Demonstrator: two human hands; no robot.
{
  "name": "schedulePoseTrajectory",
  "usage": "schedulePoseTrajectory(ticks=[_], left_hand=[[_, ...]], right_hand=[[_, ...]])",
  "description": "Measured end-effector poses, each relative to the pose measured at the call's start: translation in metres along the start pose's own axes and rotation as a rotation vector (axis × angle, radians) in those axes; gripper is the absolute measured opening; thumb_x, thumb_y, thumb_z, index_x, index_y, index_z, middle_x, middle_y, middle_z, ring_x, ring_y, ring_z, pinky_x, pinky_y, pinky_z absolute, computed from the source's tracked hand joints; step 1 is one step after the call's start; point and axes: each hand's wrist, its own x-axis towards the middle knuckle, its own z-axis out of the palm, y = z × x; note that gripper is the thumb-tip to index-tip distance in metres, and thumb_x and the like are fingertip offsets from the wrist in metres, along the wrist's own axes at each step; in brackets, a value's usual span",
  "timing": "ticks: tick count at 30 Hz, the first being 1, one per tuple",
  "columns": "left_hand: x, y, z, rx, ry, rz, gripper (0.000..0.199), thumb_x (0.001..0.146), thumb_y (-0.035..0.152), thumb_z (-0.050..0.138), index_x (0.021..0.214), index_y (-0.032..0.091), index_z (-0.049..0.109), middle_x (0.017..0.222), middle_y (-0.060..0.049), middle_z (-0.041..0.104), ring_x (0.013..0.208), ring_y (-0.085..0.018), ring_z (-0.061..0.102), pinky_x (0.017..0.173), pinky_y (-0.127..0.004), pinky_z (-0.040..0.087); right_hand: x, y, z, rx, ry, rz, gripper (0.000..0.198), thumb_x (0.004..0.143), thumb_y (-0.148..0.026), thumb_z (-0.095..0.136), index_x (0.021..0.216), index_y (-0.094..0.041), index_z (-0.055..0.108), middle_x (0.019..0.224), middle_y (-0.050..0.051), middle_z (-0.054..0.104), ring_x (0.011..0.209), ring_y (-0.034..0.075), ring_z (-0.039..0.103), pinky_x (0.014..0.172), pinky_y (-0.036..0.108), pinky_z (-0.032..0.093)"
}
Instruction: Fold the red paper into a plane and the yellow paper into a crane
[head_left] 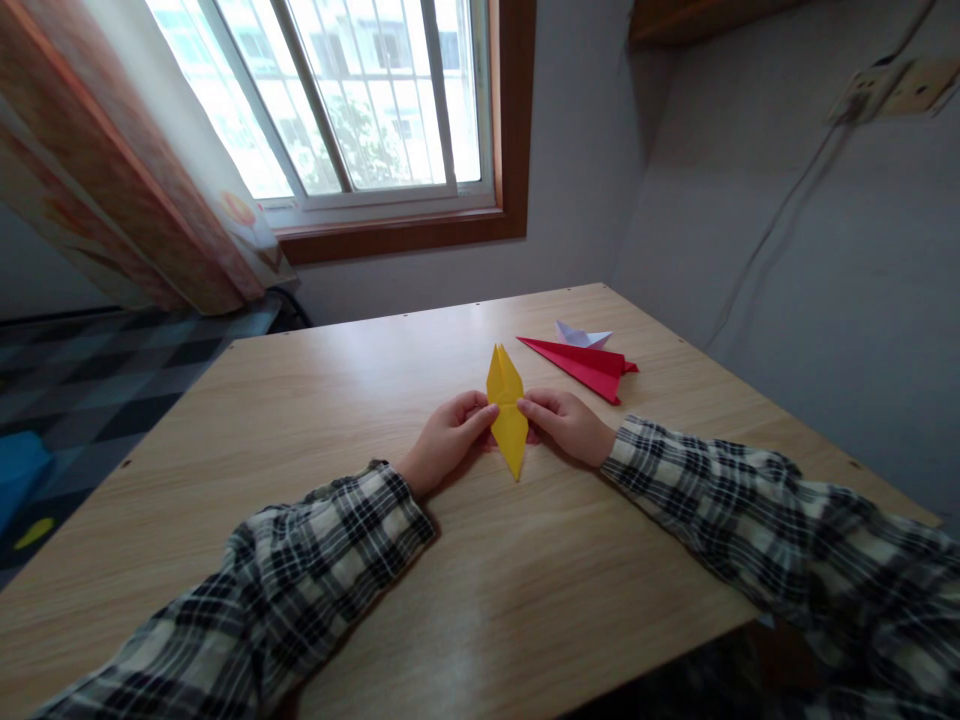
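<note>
A piece of folded yellow origami paper (510,425) stands out in the middle of the view, long and diamond-shaped, with a split upper tip and a pointed lower end. My left hand (452,430) pinches its left edge near the middle crease. On the opposite edge, my right hand (566,420) pinches it between thumb and fingers. Both hands are closed on the paper, just above the tabletop. Something reddish shows in part below the hands, behind the yellow paper; I cannot make out what it is.
Light wooden table (360,400) under the hands. Beyond my right hand lie a red paper plane (581,365) and a white paper boat (583,335). A window (360,100) and curtain (135,150) are behind. A cable (772,220) hangs on the right wall.
</note>
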Motion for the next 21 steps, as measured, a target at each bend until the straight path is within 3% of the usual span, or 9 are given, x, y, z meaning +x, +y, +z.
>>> schedulePoseTrajectory(ticks=[5,9,13,21], left_hand=[[-0.0016,-0.0016,-0.0008,-0.019,0.036,0.014,0.043,0.081,0.039,0.075,0.108,0.020,0.048,0.070,0.004,0.064,0.059,-0.009,0.056,0.055,-0.019,0.042],[-0.0015,-0.0040,-0.0012,-0.014,0.105,0.065,0.040,0.081,0.038,0.075,0.098,0.022,0.043,0.072,0.006,0.060,0.060,-0.009,0.055,0.055,-0.019,0.041],[-0.0008,-0.0041,-0.0011,0.102,0.084,0.112,0.030,0.085,0.036,0.070,0.092,0.021,0.046,0.070,0.007,0.051,0.060,-0.008,0.050,0.055,-0.019,0.038],[0.0001,-0.0045,-0.0025,0.268,0.071,0.158,0.019,0.090,0.034,0.061,0.093,0.019,0.050,0.076,0.004,0.055,0.065,-0.010,0.050,0.060,-0.024,0.040]], right_hand=[[0.0019,0.0045,0.0012,0.120,0.028,0.006,0.042,0.088,-0.058,0.064,0.086,-0.016,0.059,0.070,-0.002,0.059,0.060,0.011,0.056,0.054,0.024,0.045],[0.0033,0.0047,0.0032,0.225,0.006,0.002,0.042,0.081,-0.052,0.075,0.098,-0.016,0.060,0.083,0.000,0.063,0.060,0.009,0.056,0.054,0.023,0.047],[0.0030,0.0013,0.0038,0.252,-0.011,-0.013,0.043,0.077,-0.050,0.079,0.097,-0.017,0.060,0.084,0.000,0.063,0.063,0.010,0.058,0.057,0.024,0.051],[0.0001,-0.0009,0.0008,0.247,-0.095,-0.057,0.044,0.078,-0.046,0.080,0.104,-0.019,0.056,0.084,-0.002,0.063,0.065,0.011,0.063,0.061,0.025,0.053]])
